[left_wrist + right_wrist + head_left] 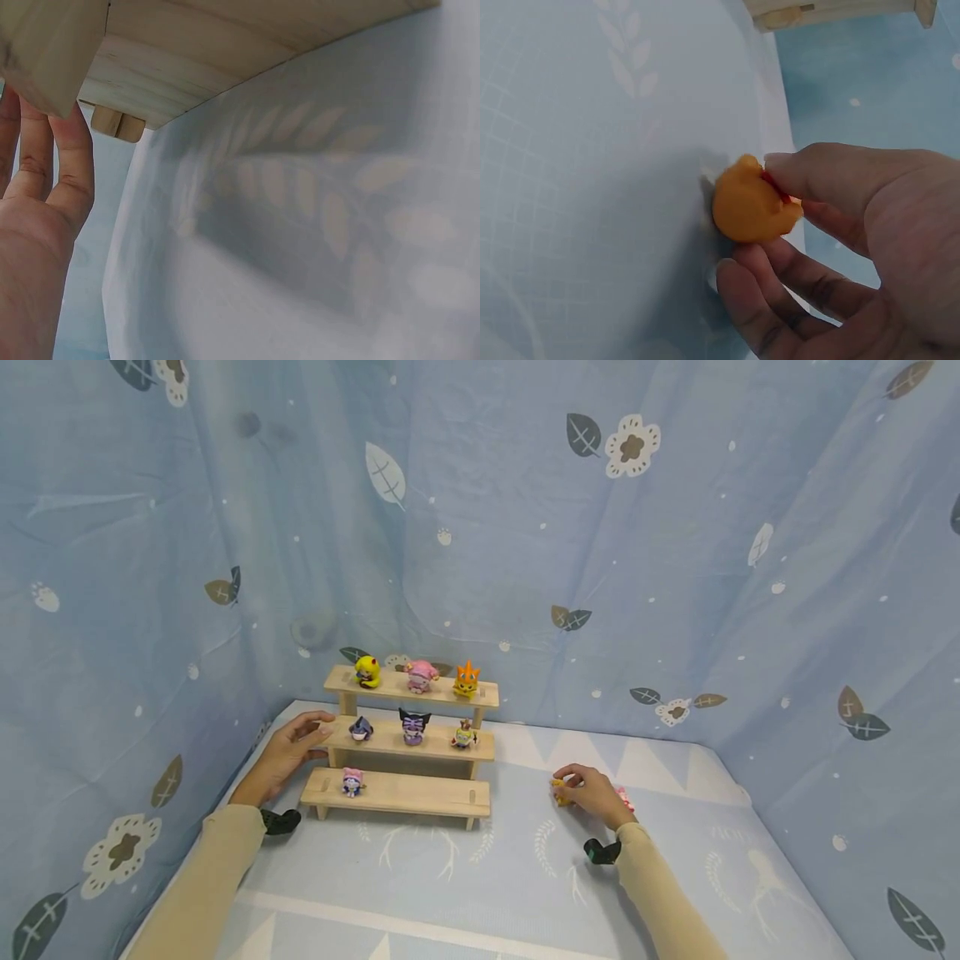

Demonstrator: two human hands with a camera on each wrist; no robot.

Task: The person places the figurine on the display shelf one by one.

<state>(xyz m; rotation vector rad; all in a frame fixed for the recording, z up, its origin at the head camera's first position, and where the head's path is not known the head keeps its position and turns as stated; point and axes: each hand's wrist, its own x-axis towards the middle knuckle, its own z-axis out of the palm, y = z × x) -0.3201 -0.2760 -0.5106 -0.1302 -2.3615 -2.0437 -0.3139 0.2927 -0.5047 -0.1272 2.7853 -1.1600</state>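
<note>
Shelf (405,793) is where I start, over on the left: three wooden steps against the curtain (675,568), seven little figures on it. Top step has a yellow one (367,671), a pink one (421,675) and a spiky orange one (466,680); the middle has three more; the bottom has just one small pink figure (352,782) near its left end, so most of that step is bare.

My left hand (288,752) sits at the shelf's left end, fingers straight and relaxed, tips touching the end of the middle step, gripping nothing. The left wrist view just shows those fingers (71,161) against the wood, with the underside of a step overhead.

Now the bit that matters. The orange toy (751,210) is on the counter (525,860) well right of the shelf, and my right hand (596,795) is already on it, thumb on top and fingers curled under and round it, pinching it. It's a roundish blob, so no real long axis to fuss over. From there the shelf lies to the left and slightly farther away, the bottom step's right end being the closest part. The right hand is clearly the nearer one; the left is nowhere close.

Another pink thing (624,799) peeks out just behind my right hand, can't tell what exactly. Right forearm runs low over the counter, wrist angled in toward the shelf.
</note>
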